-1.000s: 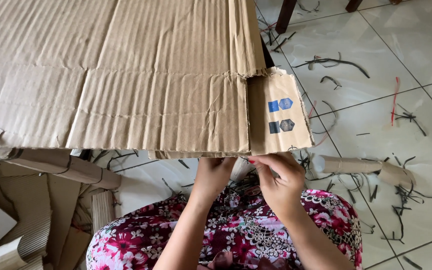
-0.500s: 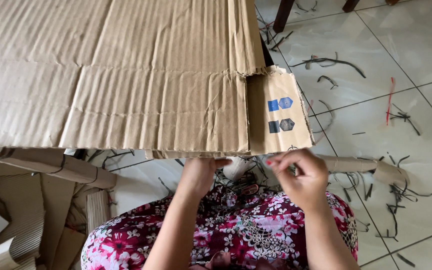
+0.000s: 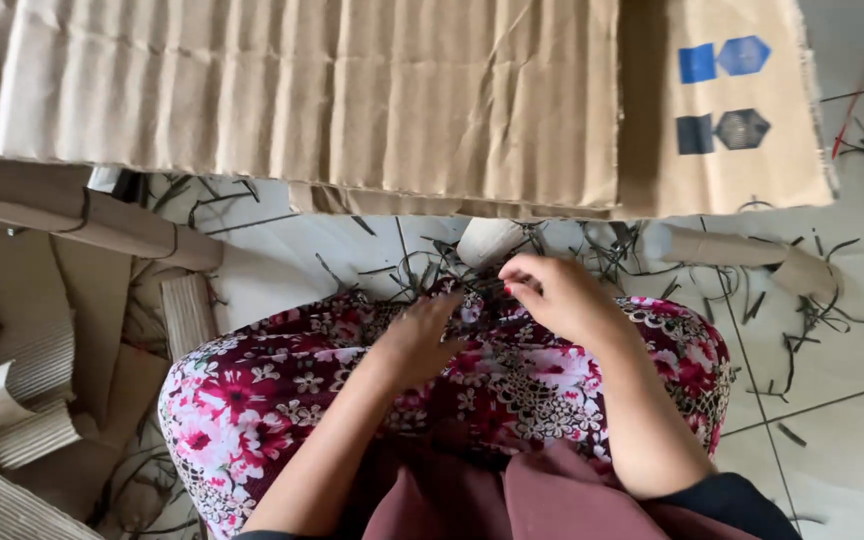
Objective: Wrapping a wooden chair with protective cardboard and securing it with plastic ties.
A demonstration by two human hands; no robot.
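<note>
Resting on a floral-print lap [image 3: 282, 390], left hand [image 3: 417, 340] lies loosely curled, holding nothing visible. Right hand [image 3: 557, 298], frame centre, has fingertips pinched together; on what, cannot tell. Corrugated cardboard sheet [image 3: 352, 90], ribbed, flat, long axis left-right, spans the upper frame. Black strap scraps [image 3: 802, 320] litter the glossy tile floor [image 3: 852, 430]; rolled cardboard tube [image 3: 722, 247] at right.

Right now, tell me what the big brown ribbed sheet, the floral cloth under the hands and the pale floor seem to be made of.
Big brown ribbed sheet: corrugated cardboard, matte; parallel flutes, creases and ragged edges show. Floral cloth: printed woven fabric with lace-like openwork, probably cotton or synthetic; soft folds. Pale floor: glazed tile, likely ceramic; glossy sheen, thin joint lines.
</note>
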